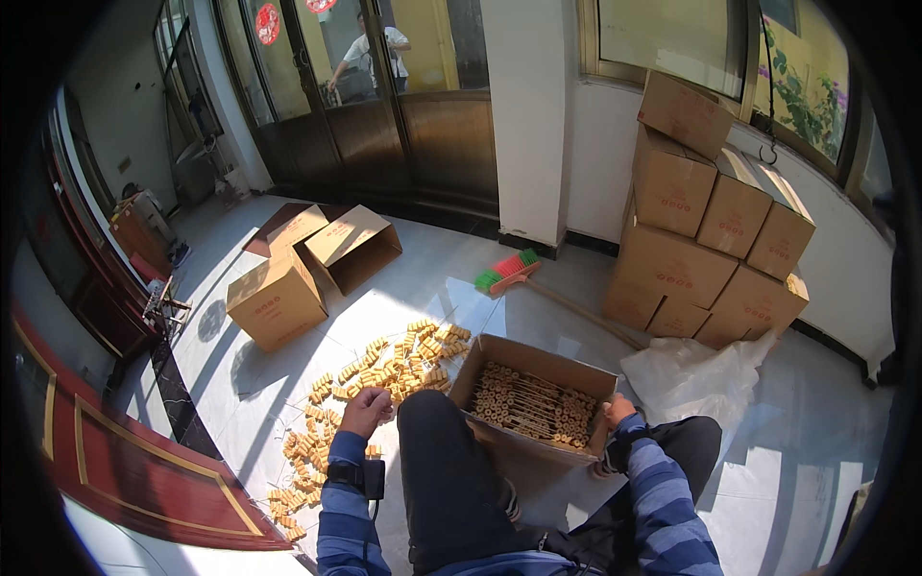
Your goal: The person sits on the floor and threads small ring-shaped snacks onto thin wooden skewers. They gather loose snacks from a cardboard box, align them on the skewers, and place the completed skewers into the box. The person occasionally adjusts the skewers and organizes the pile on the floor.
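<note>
An open cardboard box [533, 438] stands on the floor between my knees. Inside it, skewers [529, 403] of ring-shaped tan pieces on thin sticks lie packed in rows. My right hand [618, 412] grips the box's right rim. To the left of my bent knee, my left hand [367, 412] hovers at the edge of a loose heap of similar ridged skewers [403, 366]. Its fingers are curled, and whether anything is between them is hidden. The heap curves along the floor from beyond my left hand back beside my left forearm.
Several closed cartons [677, 266] are stacked against the right wall. A broom [511, 272] lies on the floor, its handle reaching towards clear plastic sheeting [699, 371]. More cartons [277, 302] stand ahead on the left. A person [392, 54] is visible through the glass doors.
</note>
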{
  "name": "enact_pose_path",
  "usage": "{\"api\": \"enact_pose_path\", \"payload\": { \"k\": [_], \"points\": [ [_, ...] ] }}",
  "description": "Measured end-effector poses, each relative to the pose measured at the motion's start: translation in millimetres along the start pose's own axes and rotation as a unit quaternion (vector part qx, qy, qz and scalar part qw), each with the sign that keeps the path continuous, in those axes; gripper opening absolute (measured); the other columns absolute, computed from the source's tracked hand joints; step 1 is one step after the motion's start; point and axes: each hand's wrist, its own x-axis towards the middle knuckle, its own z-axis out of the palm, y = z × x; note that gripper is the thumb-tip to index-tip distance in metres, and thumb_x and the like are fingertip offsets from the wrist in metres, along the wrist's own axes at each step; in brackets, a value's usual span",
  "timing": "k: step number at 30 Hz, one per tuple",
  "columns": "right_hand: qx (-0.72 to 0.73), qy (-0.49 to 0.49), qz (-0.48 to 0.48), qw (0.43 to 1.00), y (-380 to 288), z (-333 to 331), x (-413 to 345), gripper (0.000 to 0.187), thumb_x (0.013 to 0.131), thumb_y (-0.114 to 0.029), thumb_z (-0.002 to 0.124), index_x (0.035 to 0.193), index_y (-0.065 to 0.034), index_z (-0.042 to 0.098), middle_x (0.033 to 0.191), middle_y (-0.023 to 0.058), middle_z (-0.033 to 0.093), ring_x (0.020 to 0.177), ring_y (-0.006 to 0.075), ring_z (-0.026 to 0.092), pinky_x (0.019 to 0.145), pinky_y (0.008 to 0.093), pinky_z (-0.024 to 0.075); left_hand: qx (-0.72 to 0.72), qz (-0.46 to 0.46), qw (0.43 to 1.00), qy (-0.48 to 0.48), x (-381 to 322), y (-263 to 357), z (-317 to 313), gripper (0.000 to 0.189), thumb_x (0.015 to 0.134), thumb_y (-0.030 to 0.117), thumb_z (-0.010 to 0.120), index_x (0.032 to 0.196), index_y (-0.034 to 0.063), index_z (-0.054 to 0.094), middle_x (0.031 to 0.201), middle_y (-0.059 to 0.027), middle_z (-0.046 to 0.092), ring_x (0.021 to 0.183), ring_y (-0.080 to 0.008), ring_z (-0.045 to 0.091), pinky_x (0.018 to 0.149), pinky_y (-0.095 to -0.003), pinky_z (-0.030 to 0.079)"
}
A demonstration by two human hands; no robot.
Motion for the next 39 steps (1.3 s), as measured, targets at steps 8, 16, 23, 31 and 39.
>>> {"api": "enact_pose_path", "payload": {
  "k": [8, 16, 23, 31, 39],
  "points": [
    [0.044, -0.013, -0.056, 0.997, -17, -4, -1, 0.046, 0.09, -0.031, 0.062, 0.118, 0.0038, 0.051, 0.11, 0.033, 0.064, 0.106, 0.0472, 0.062, 0.092, 0.0496, 0.0499, 0.248, -0.348, 0.903, 0.042, -191, -214, -82, 0.041, 0.091, 0.033, 0.066, 0.112, -0.0019, 0.068, 0.089, -0.0111, 0.073, 0.074, -0.019, 0.072, 0.066, -0.0327, 0.059],
    [-0.064, -0.052, -0.027, 0.996, -30, 1, 1, 0.069, 0.082, -0.021, 0.072, 0.133, 0.0037, 0.032, 0.109, 0.0307, 0.065, 0.103, 0.0444, 0.065, 0.089, 0.0463, 0.0528, 0.596, -0.054, 0.696, -0.398, -267, -319, -53, 0.031, 0.083, 0.029, 0.071, 0.103, 0.0081, 0.062, 0.1, -0.0106, 0.071, 0.099, -0.0339, 0.067, 0.083, -0.0465, 0.054],
    [-0.052, -0.015, -0.133, 0.99, 7, 28, 21, 0.069, 0.084, -0.016, 0.063, 0.14, 0.0018, 0.028, 0.109, 0.0326, 0.064, 0.101, 0.0479, 0.063, 0.087, 0.049, 0.0519, 0.261, -0.337, 0.904, -0.031, -238, -283, -35, 0.037, 0.088, 0.039, 0.068, 0.102, 0.0044, 0.072, 0.082, -0.0088, 0.072, 0.069, -0.017, 0.07, 0.065, -0.0329, 0.058],
    [0.075, -0.013, -0.268, 0.96, 51, 55, 58, 0.066, 0.084, -0.014, 0.068, 0.139, -0.0033, 0.034, 0.111, 0.0285, 0.065, 0.101, 0.0435, 0.064, 0.085, 0.0455, 0.0515, 0.212, -0.366, 0.905, -0.04, -247, -290, -12, 0.039, 0.088, 0.039, 0.067, 0.102, 0.0025, 0.069, 0.078, -0.0101, 0.07, 0.064, -0.0179, 0.068, 0.061, -0.0327, 0.056],
    [0.131, -0.004, -0.2, 0.971, 65, 23, 26, 0.055, 0.083, -0.008, 0.066, 0.133, -0.0009, 0.043, 0.116, 0.0239, 0.064, 0.107, 0.0349, 0.064, 0.088, 0.0397, 0.0504, 0.365, -0.248, 0.896, -0.055, -150, -261, -20, 0.036, 0.087, 0.037, 0.069, 0.101, 0.0036, 0.069, 0.091, -0.0141, 0.072, 0.084, -0.0281, 0.07, 0.078, -0.0383, 0.056]
  ]
}}
